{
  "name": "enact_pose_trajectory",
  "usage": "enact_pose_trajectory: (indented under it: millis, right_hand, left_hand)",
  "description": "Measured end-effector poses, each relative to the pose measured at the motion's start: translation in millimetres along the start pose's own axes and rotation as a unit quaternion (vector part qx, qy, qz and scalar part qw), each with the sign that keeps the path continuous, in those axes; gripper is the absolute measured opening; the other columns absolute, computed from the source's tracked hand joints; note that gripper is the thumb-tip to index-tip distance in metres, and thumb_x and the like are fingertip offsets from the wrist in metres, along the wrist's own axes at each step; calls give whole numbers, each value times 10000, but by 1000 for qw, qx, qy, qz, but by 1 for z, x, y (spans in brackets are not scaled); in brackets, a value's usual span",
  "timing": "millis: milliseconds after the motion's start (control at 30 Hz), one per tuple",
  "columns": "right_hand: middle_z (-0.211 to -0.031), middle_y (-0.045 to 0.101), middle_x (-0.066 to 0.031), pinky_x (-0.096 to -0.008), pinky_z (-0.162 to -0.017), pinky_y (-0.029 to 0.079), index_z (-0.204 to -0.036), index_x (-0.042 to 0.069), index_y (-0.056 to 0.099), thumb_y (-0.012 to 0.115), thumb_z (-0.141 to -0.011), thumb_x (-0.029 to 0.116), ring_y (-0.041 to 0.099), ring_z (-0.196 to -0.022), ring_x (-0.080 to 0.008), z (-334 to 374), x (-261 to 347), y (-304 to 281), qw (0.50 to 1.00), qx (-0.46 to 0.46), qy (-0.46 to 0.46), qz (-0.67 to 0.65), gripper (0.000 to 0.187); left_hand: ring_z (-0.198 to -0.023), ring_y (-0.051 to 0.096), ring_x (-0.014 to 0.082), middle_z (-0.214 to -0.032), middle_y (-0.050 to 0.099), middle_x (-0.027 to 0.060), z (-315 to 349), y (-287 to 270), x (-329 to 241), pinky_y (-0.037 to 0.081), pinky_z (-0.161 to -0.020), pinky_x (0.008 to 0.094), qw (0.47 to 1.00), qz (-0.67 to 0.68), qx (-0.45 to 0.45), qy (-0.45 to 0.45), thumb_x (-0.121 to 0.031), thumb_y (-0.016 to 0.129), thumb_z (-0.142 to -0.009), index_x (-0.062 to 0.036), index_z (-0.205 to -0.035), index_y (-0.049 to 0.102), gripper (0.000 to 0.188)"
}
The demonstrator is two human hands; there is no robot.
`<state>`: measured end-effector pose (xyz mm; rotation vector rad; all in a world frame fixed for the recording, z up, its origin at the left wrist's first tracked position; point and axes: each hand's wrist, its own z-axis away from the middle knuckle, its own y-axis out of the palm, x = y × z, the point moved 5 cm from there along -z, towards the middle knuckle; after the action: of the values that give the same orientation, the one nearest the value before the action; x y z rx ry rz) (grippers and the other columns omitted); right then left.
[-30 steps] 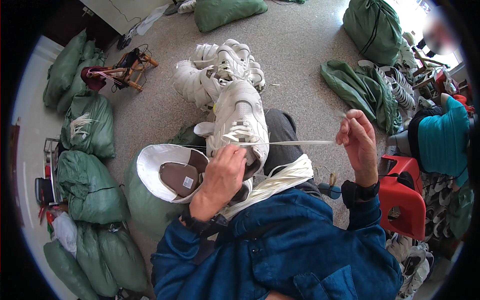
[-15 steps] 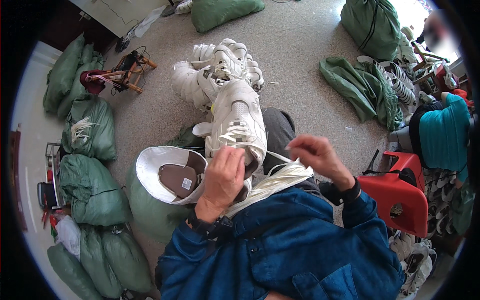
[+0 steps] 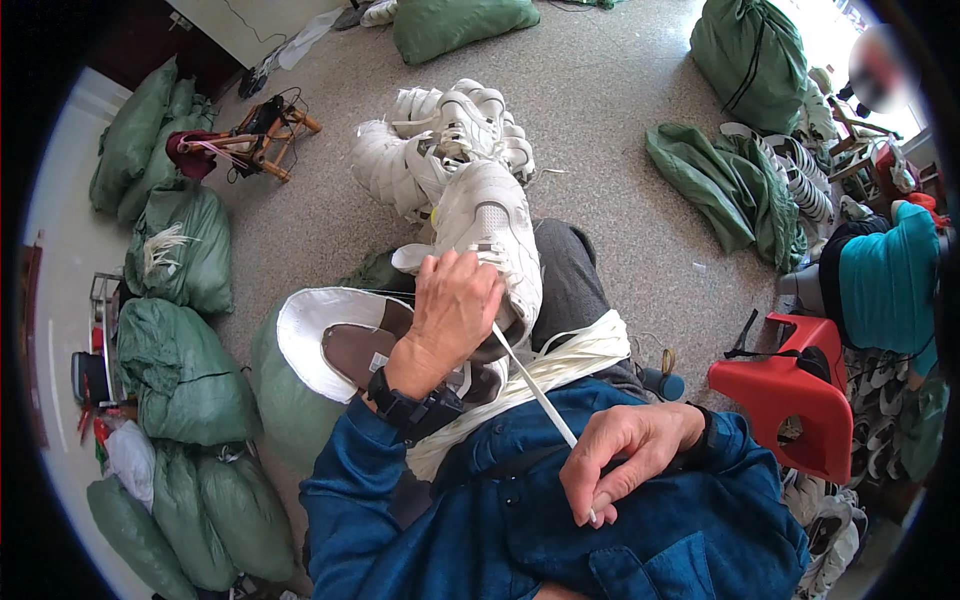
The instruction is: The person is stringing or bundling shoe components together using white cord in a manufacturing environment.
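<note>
A white sneaker [image 3: 490, 215] lies before me with its toe pointing away. My left hand [image 3: 450, 305] is closed over its lacing area, fingers curled on the upper; what lies under the fingertips is hidden. From the shoe a white shoelace [image 3: 535, 388] runs straight toward me. Its end is pinched in my right hand [image 3: 625, 455], close to my blue jacket. Across my lap rests a bundle of white laces [image 3: 590, 340]. Left of my left wrist, a second shoe [image 3: 305, 335] shows its white lining and brown insole.
Beyond the sneaker, several white shoes [image 3: 400, 170] are stacked together on the speckled floor. Green sacks [image 3: 180, 370] line the left side. A red plastic stool [image 3: 785, 390] stands at right, near a person in a teal top [image 3: 885, 270]. A wooden stool [image 3: 275, 140] is at far left.
My right hand has drawn the lace toward me and down, to the front of my jacket. The left hand has shifted up over the sneaker's lacing, and the view has moved slightly.
</note>
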<state>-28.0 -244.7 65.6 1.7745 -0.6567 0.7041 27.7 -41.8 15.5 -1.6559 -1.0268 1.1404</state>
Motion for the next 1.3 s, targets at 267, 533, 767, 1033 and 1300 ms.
enact_pose_trajectory:
  millis: [267, 533, 767, 1033, 1300]
  right_hand:
    - [-973, 698, -113, -262, -696, 573, -1109, -68, 691, 624, -1027, 61, 688, -819, -145, 2, -6, -13, 999, -43, 30, 15, 166]
    - [-861, 705, -124, -352, -676, 559, -1103, 13, 695, 632, -981, 96, 704, -791, -230, 24, 13, -57, 883, -216, 72, 410, 160]
    - [-876, 696, -221, -474, -739, 556, -1015, 18, 694, 623, -935, 126, 693, -851, -411, 68, 16, -112, 575, -366, 233, 693, 152]
    - [-887, 676, -207, -479, -659, 537, -1008, 35, 635, 615, -952, 78, 684, -820, -423, 24, 4, -129, 613, -447, -16, 651, 73]
    - [-925, 601, -127, -437, -724, 535, -963, 43, 648, 680, -868, 34, 649, -875, -347, 4, -4, -138, 535, -401, -9, 744, 101]
  left_hand:
    - [-1044, 555, 292, -1001, 583, 116, 3, 13, -4, 381, -988, 461, 985, -152, 64, 41, -119, 747, -765, -82, -979, 645, 240]
    - [-732, 630, 123, -895, 689, 34, 8, -12, 14, 489, -726, 271, 810, 561, 45, -167, -20, 596, -920, -34, -1055, 670, 155]
    - [-742, 624, 118, -928, 676, 37, 52, -65, 98, 476, -647, 237, 845, 463, -3, -267, -47, 552, -963, -34, -1091, 657, 166]
    - [-918, 654, 373, -983, 641, 190, 53, -28, 1, 517, -811, 462, 969, 215, 24, -121, -72, 641, -920, 9, -1117, 639, 213]
    - [-923, 658, 429, -1006, 679, 231, 36, 33, -13, 522, -799, 476, 944, 298, 19, -139, -78, 651, -923, 48, -1155, 624, 265]
